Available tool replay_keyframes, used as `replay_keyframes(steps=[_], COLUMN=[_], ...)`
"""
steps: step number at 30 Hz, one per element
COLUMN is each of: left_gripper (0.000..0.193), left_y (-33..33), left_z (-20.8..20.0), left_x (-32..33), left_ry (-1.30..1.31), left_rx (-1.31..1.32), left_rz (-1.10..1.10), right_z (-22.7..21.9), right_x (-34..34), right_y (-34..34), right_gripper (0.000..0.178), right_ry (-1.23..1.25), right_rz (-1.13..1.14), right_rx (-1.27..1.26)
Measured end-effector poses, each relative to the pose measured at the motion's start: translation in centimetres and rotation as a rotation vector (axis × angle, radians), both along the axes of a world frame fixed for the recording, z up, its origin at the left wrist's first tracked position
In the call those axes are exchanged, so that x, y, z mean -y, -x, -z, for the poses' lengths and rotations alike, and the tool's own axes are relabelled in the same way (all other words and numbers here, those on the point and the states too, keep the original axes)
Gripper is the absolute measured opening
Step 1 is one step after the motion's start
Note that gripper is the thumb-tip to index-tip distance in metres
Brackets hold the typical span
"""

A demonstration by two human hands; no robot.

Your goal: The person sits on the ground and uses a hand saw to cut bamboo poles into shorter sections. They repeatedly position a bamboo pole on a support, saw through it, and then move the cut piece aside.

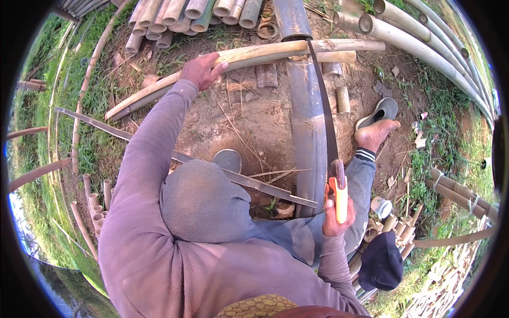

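Note:
My left hand [201, 71] is closed over a pale bamboo pole [260, 51], which lies crosswise over a thick grey bamboo trunk [309, 138]. A second pole [342, 56] runs right beside it, partly hidden. In my right hand [335, 221] is the orange and yellow handle of a handsaw [326, 100]. Its long dark blade points away from me, and the far end meets the pale pole above the trunk. Whether the teeth have cut in, I cannot tell.
Cut bamboo tubes [196, 13] are piled at the back, with long poles [413, 45] at the right. A flat strip [238, 180] crosses my knee. My bare foot [375, 135] rests near a grey shoe [386, 109]. A dark cap [380, 262] sits on tubes at lower right.

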State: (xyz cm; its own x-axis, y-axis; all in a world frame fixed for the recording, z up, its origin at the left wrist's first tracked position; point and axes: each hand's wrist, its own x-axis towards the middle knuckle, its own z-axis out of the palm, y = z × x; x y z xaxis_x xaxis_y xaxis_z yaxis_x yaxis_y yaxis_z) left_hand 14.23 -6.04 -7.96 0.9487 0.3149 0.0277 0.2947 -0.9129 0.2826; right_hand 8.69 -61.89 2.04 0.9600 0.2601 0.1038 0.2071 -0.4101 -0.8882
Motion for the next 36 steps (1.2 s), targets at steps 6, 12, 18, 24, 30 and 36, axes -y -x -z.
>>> replay_keyframes(steps=[6, 12, 18, 24, 30, 36], left_gripper=[0.065, 0.068, 0.06, 0.058, 0.06, 0.062], left_y=[-1.9, 0.6, 1.3, 1.1, 0.4, 1.5], left_z=[-2.2, -1.1, 0.0, 0.3, -0.6, 0.0], left_x=[1.6, 0.6, -1.1, -1.2, -0.1, -1.1], left_ry=[-0.032, -0.169, -0.378, -0.408, -0.362, -0.371], left_rx=[-0.135, -0.074, 0.107, 0.206, 0.184, 0.21], left_rz=[-0.02, 0.016, 0.116, 0.151, 0.13, 0.111], right_z=[2.8, 2.9, 1.2, 2.0, 1.5, 2.3], right_x=[2.9, 2.9, 1.3, 0.3, 0.4, 1.2], right_y=[1.0, -0.1, -0.9, -0.8, -0.8, -1.0], right_gripper=[0.051, 0.056, 0.059, 0.064, 0.062, 0.061], right_ry=[-0.104, 0.019, -0.061, -0.157, -0.1, -0.077], right_rz=[0.087, 0.098, 0.081, 0.129, 0.158, 0.166], right_rx=[-0.212, -0.204, -0.242, -0.225, -0.268, -0.243])
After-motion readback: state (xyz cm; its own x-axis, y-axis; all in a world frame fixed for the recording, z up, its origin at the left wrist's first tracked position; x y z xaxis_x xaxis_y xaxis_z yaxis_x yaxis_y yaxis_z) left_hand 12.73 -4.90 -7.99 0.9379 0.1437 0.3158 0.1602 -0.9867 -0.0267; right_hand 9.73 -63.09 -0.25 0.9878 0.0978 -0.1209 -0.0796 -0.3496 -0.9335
